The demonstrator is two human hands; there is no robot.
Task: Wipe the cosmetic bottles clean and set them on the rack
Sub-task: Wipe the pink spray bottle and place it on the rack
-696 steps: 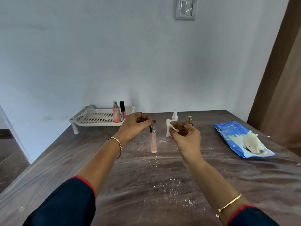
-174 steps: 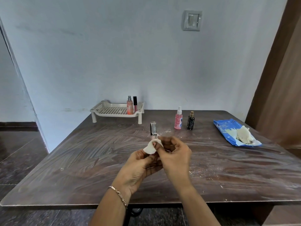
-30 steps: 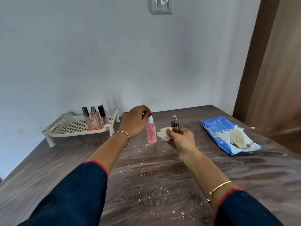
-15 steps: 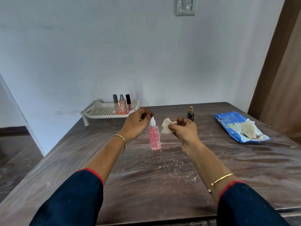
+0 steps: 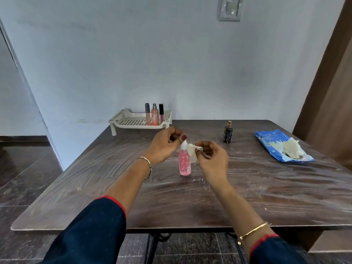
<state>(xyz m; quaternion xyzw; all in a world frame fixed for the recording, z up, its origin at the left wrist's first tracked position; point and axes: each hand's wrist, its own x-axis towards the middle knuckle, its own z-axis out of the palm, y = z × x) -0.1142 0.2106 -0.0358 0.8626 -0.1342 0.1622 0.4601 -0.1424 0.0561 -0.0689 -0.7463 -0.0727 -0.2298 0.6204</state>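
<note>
Far to the left of and behind the pink bottle [image 5: 184,163], the rack [image 5: 133,121] sits at the back edge of the worktop [image 5: 114,187]. Three items stand upright in a row at the rack's right end: a black-capped tube [image 5: 147,114], a peach spray bottle [image 5: 155,116] and a dark-capped gloss [image 5: 161,113]. About six seconds ago the rack held only two, and the tube was in the hands being wiped.

Just left of the pink bottle's top, the left hand [image 5: 164,147] pinches the white cap between curled fingertips, so the bottle hangs upright. The bottle stood beside the dark bottle six seconds ago. Its base looks to be just above the worktop, though the angle leaves that unsure.

Against the pink bottle's right shoulder lies the white wipe [image 5: 192,152], pinched by the thumb and fingers of the right hand [image 5: 213,159]. Half a second ago the wipe was held a little apart from the bottle; now it touches it.

Right of and below the pink bottle's base, white specks of powder [image 5: 202,180] dot the worktop. Further right and behind it, the dark bottle [image 5: 228,132] with a gold top stands alone. Well to the right of the pink bottle lies a blue pack [image 5: 270,143], with crumpled used wipes [image 5: 291,151] resting on its near end.
</note>
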